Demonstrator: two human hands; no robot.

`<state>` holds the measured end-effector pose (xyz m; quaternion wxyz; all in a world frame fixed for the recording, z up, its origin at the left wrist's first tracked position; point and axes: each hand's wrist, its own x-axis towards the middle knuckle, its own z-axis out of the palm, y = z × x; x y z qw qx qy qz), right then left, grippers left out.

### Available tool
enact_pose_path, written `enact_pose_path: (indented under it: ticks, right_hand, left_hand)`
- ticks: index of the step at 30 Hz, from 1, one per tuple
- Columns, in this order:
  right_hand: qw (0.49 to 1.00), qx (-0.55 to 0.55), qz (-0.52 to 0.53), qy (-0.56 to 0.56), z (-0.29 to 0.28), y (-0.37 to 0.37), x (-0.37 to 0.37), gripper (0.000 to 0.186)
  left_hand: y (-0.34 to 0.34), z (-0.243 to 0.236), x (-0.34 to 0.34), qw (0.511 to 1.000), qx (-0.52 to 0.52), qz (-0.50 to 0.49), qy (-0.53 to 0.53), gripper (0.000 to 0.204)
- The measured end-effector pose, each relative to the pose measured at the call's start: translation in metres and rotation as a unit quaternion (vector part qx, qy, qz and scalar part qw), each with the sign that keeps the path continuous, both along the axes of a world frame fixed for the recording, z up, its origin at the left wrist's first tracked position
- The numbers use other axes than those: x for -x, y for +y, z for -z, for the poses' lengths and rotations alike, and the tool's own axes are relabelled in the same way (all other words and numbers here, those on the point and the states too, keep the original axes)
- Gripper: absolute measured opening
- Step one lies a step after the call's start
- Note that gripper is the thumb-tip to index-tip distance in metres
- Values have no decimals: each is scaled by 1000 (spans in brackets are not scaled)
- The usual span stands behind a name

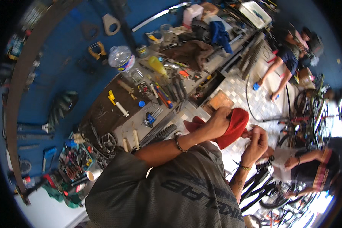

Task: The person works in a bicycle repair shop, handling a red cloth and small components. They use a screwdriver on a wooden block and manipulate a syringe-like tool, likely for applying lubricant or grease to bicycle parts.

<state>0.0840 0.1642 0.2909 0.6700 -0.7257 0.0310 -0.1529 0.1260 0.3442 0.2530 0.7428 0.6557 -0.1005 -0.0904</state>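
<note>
My left hand (217, 123), with a dark beaded bracelet on its wrist, is wrapped round a red cloth (235, 129). The cloth bunches up and hangs on both sides of the fingers. Close to the cloth's right edge is my right hand (256, 143), its thumb and fingertips pinched together. Something small and dark shows at those fingertips, but I cannot make it out. Both hands are raised in front of my grey shirt (178, 186), above the tiled floor and beside the workbench.
The workbench (112, 121) carries a large plastic bottle (121, 59), a yellow bottle (157, 65), a syringe (121, 109), blue-held hex keys (150, 119) and a brown cloth (192, 53). Two people, one crouching (288, 60), are at the right, near several bicycles (273, 193).
</note>
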Motion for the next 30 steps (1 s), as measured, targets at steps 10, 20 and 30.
enact_pose_path:
  ticks: [10,20,30]
  right_hand:
    - [991,-9,-130,41,10,4,-94,34]
    - [941,-36,-307,139,84,-28,-180,36]
    - [879,98,-464,47,43,78,-203,14]
  left_hand:
    - [124,-40,-123,797,-348,-414,-269,26]
    - [164,122,157,592,-452,-632,215,15]
    - [242,156,243,564,-580,-539,235,16]
